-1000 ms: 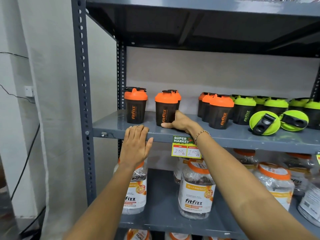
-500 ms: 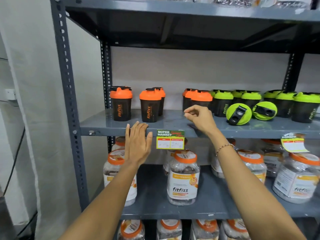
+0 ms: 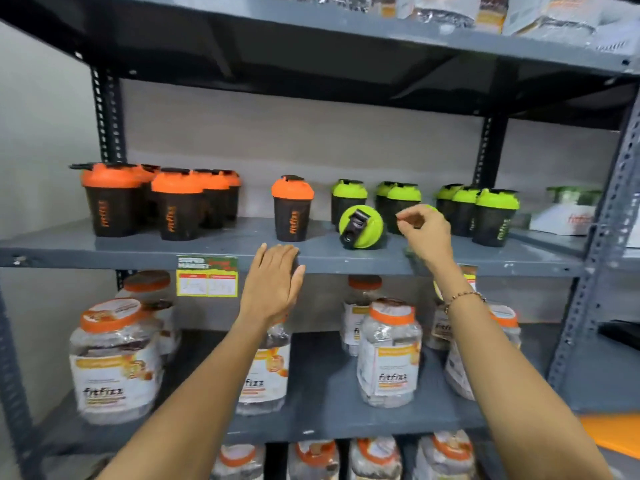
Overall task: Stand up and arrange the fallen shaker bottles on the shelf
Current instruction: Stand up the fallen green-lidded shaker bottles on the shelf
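Shaker bottles are seen on the middle shelf [image 3: 450, 261] of a grey metal rack. One green-lidded bottle [image 3: 361, 226] lies on its side near the front edge, lid turned toward the camera, black flip cap visible. It is betw. an upright orange-lidded bottle [image 3: 293, 207] on its left and the right hand [image 3: 424, 233] on its right. A second fallen green bottle may be behind the right hand, but only a small green edge is shown, so it cannot be told for sure.

Right hand is raised in front of the shelf, just beside the fallen bottle but not touching it. Its fingers [image 3: 410, 216] are curled, thumb and forefinger pinched close together, w/ nothing visibly held. A bead bracelet [image 3: 464, 297] is worn on that wrist.

Left hand [image 3: 273, 284] is held flat against the shelf's front edge, below the single orange bottle. Its fingers [image 3: 277, 254] are straight and close together, thumb spread a little to the side; nothing is gripped.

At the left end, a group of orange-lidded bottles [image 3: 156, 200] stands upright, approx. in two rows. To the right, several green-lidded bottles [image 3: 478, 211] stand upright behind and beside the right hand. A yellow price tag [image 3: 207, 276] is fixed on the shelf edge, left of the left hand. On the shelf below, big clear jars [image 3: 389, 355] w/ orange lids are placed.
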